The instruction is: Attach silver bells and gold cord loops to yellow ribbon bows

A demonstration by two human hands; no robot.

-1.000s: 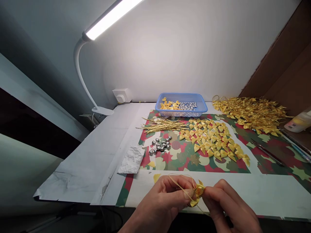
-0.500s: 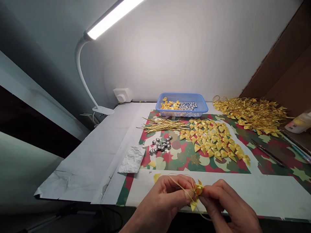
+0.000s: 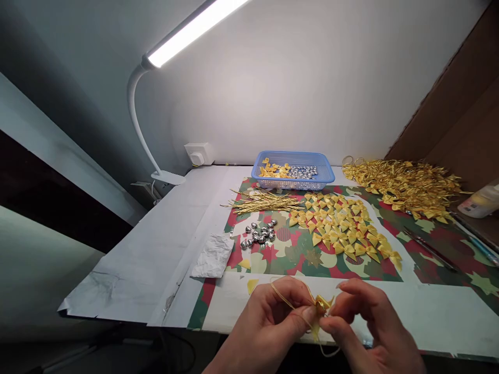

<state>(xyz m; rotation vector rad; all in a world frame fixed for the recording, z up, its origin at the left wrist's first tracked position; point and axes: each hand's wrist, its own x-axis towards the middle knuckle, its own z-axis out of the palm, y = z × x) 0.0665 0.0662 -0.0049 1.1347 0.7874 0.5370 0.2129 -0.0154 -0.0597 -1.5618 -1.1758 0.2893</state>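
Left fingers [image 3: 307, 314]: pinching glossy yellow ribbon bow [image 3: 323, 303]
Right fingers [image 3: 331, 325]: parted beside it
Axis: I see it slant toward table's near edge [image 3: 222, 323]

No lettering, brand or number can be read. At the far right, a whitish plastic bottle with a yellow band [image 3: 483, 200] carries a small dark printed patch [image 3: 466, 208] toward its left end, facing the table; its marks are too small and blurred to make out.
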